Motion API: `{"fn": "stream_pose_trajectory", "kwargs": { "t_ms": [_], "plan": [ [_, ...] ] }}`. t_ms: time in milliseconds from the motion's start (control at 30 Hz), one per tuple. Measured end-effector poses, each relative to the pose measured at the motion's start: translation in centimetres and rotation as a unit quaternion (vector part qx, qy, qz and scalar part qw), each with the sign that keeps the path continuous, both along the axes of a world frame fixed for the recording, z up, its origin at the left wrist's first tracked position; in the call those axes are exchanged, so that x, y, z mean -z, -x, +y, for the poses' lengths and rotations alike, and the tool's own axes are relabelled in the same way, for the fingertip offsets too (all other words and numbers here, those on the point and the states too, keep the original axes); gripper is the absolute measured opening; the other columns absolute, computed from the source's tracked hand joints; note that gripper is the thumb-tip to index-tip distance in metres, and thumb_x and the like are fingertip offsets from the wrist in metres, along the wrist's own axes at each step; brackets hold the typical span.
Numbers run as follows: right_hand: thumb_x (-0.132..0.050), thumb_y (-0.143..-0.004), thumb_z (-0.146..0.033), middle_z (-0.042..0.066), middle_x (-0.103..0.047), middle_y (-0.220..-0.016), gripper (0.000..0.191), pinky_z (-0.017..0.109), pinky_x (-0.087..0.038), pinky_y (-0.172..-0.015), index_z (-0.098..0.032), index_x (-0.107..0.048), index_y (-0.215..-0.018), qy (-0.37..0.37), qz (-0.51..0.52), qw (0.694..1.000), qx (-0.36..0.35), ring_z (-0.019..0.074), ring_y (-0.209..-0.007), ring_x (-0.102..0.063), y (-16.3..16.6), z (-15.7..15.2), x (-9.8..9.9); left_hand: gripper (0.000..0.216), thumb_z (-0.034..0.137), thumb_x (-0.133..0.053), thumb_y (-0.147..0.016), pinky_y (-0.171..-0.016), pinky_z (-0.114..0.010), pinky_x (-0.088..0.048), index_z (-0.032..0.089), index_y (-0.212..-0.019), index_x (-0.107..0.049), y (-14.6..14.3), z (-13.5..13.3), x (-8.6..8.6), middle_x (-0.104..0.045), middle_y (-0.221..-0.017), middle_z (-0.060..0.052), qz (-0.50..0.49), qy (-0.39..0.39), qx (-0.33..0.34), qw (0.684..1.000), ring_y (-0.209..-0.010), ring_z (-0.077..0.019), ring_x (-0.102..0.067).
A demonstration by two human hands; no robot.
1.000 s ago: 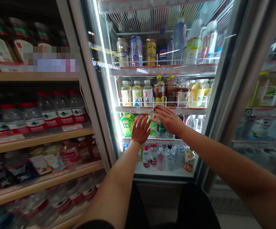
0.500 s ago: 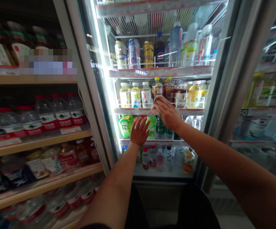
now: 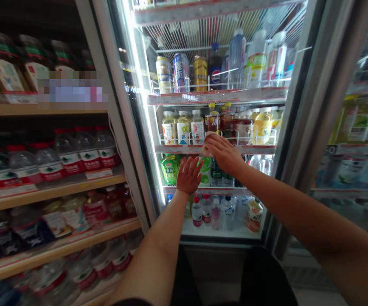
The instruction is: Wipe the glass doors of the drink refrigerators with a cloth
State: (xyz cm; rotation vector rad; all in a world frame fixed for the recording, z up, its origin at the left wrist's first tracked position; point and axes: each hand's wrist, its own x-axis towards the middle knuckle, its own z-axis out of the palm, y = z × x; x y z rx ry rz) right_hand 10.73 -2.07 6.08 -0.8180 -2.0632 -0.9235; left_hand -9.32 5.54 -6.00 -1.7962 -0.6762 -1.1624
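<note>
In front of me is the glass door (image 3: pixel 217 212) of a lit drinks fridge, with reflections on its surface. My right hand (image 3: pixel 226 153) presses a pale, crumpled cloth (image 3: pixel 208 146) against the glass, level with the middle shelf edge. Most of the cloth is hidden under my fingers. My left hand (image 3: pixel 189 175) is lower and to the left, fingers spread, palm toward the glass; whether it touches cannot be told. Behind the glass stand a brown bottle with a yellow cap (image 3: pixel 212 115) and a green drink package (image 3: pixel 170 170).
Wooden shelves (image 3: pixel 59 187) with red-capped water bottles (image 3: pixel 71 148) run along the left. A metal door frame (image 3: pixel 317 106) and another fridge section (image 3: pixel 358 148) are on the right. Cans (image 3: pixel 200 72) stand on an upper fridge shelf. My dark-clothed legs (image 3: pixel 263 276) are below.
My right hand with the cloth has shifted slightly down relative to the shelf. The whole view has moved a little to the left. My left hand stays spread near the same spot.
</note>
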Motion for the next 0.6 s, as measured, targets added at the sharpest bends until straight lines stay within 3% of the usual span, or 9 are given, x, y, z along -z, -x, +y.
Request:
{"fn": "stream_pose_trajectory", "kwargs": {
  "t_ms": [67, 233, 400, 600],
  "plan": [
    [-0.043, -0.095, -0.011, 0.013, -0.053, -0.146, 0.046, 0.049, -0.032, -0.121, -0.014, -0.054, -0.139, -0.015, 0.036, 0.999, 0.011, 0.0243, -0.145, -0.035, -0.3, -0.1, 0.0, 0.061, 0.033, -0.046, -0.098, -0.125, -0.046, -0.013, 0.025, -0.155, -0.027, 0.0, -0.1, 0.0, -0.039, -0.155, -0.004, 0.000, 0.005, 0.002, 1.000, -0.152, -0.0236, -0.014],
    [-0.040, -0.097, -0.012, 0.010, -0.053, -0.146, 0.044, 0.049, -0.034, -0.120, -0.017, -0.055, -0.138, 0.012, -0.032, 0.999, -0.017, 0.0226, -0.145, -0.036, -1.2, -0.1, -0.8, 0.063, 0.032, -0.047, -0.097, -0.125, -0.046, -0.012, 0.023, -0.156, -0.026, 0.0, -0.3, -0.1, -0.038, -0.155, -0.005, 0.002, -0.005, 0.000, 1.000, -0.152, -0.0240, -0.013],
    [-0.040, -0.097, -0.013, 0.012, -0.046, -0.152, 0.048, 0.052, -0.028, -0.122, -0.016, -0.048, -0.144, -0.022, 0.082, 0.996, 0.007, 0.0256, -0.149, -0.027, -0.8, 0.5, -2.1, 0.061, 0.031, -0.046, -0.097, -0.126, -0.047, -0.013, 0.025, -0.155, -0.028, 0.0, -0.2, -0.1, -0.037, -0.156, -0.005, 0.006, 0.013, -0.001, 1.000, -0.152, -0.0242, -0.013],
    [-0.043, -0.094, -0.010, 0.009, -0.045, -0.153, 0.053, 0.048, -0.024, -0.125, -0.018, -0.045, -0.146, 0.024, -0.016, 1.000, -0.005, 0.0225, -0.149, -0.028, 1.9, 1.3, -2.8, 0.060, 0.031, -0.046, -0.097, -0.126, -0.048, -0.014, 0.025, -0.154, -0.029, 0.0, -0.1, -0.1, -0.034, -0.157, -0.005, 0.001, 0.025, 0.005, 1.000, -0.151, -0.0244, -0.014]
  ]
}}
